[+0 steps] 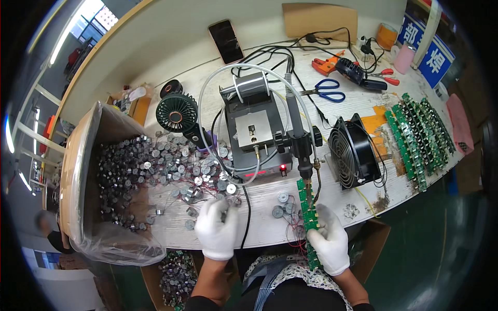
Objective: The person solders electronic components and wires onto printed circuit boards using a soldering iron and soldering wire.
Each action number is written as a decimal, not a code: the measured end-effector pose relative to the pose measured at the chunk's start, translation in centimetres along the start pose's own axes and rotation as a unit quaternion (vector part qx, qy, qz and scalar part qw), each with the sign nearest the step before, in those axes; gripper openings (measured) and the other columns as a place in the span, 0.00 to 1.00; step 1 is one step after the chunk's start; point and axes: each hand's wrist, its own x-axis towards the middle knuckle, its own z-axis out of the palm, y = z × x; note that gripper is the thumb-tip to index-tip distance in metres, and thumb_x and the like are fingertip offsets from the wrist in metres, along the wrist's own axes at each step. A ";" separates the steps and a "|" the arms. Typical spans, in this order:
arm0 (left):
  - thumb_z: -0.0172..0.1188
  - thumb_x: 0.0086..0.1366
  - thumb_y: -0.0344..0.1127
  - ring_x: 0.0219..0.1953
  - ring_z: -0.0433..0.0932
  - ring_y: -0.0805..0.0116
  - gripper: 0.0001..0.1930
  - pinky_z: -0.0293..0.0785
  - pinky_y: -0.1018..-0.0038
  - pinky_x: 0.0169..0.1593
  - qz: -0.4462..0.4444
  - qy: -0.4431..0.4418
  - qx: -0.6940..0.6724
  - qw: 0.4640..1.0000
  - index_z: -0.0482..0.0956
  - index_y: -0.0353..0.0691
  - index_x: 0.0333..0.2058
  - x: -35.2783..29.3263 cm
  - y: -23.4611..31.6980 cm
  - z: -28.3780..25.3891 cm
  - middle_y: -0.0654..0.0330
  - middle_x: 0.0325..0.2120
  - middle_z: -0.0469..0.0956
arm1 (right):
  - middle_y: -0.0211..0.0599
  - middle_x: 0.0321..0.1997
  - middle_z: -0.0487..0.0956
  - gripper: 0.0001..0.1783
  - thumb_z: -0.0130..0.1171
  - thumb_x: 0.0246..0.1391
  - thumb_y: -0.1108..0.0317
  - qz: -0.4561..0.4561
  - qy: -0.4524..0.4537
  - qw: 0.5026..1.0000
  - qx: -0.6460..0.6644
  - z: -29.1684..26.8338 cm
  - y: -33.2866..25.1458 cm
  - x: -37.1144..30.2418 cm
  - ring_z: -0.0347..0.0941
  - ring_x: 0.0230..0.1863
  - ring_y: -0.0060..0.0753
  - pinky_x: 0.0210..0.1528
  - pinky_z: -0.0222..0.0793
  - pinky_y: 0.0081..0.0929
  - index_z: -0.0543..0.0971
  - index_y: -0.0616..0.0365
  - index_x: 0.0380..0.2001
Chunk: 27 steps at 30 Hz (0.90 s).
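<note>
Soldering seemed underway, next needing steadiness: the right hand (331, 242) grasped a circuit board (310, 220) under the iron (302, 150); the left hand (217, 233) was by motors (231, 188), grip unclear.

Bench (171, 228) brightly lit; window (105, 17) glaring; picture edges bent.

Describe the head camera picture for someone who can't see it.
A white-gloved right hand holds a green circuit-board strip under a soldering iron; the gloved left hand is beside round metal parts spread before a cardboard box.
</note>
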 end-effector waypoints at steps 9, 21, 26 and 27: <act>0.67 0.52 0.29 0.33 0.77 0.55 0.08 0.74 0.67 0.37 0.046 -0.062 0.090 0.993 0.80 0.39 0.32 -0.4 -1.6 0.9 0.55 0.34 0.77 | 0.35 0.39 0.77 0.27 0.57 0.50 0.80 -0.021 0.002 0.998 -0.053 0.4 0.1 -0.1 0.70 0.30 0.14 0.33 0.68 0.14 0.67 0.70 0.56; 0.57 0.61 0.24 0.29 0.76 0.79 0.05 0.74 0.81 0.34 -0.138 -0.298 -0.250 0.911 0.76 0.29 0.35 -0.2 1.5 1.9 0.59 0.28 0.80 | 0.36 0.40 0.79 0.27 0.57 0.50 0.78 -0.024 0.009 0.998 -0.052 0.2 0.8 -0.5 0.70 0.30 0.14 0.34 0.69 0.14 0.70 0.70 0.56; 0.59 0.60 0.27 0.27 0.76 0.79 0.06 0.73 0.79 0.33 -0.069 -0.382 -0.204 0.899 0.77 0.31 0.35 0.7 2.4 2.5 0.60 0.27 0.80 | 0.39 0.41 0.80 0.22 0.58 0.50 0.74 -0.039 -0.004 0.988 -0.150 -0.1 0.3 -0.5 0.72 0.30 0.17 0.35 0.70 0.17 0.75 0.66 0.51; 0.59 0.60 0.27 0.27 0.76 0.79 0.06 0.73 0.79 0.33 -0.067 -0.386 -0.206 0.897 0.77 0.31 0.35 0.8 2.6 2.5 0.60 0.27 0.80 | 0.40 0.41 0.80 0.21 0.59 0.50 0.73 -0.049 -0.009 0.985 -0.165 -0.2 0.2 -0.5 0.73 0.30 0.19 0.35 0.70 0.18 0.76 0.65 0.50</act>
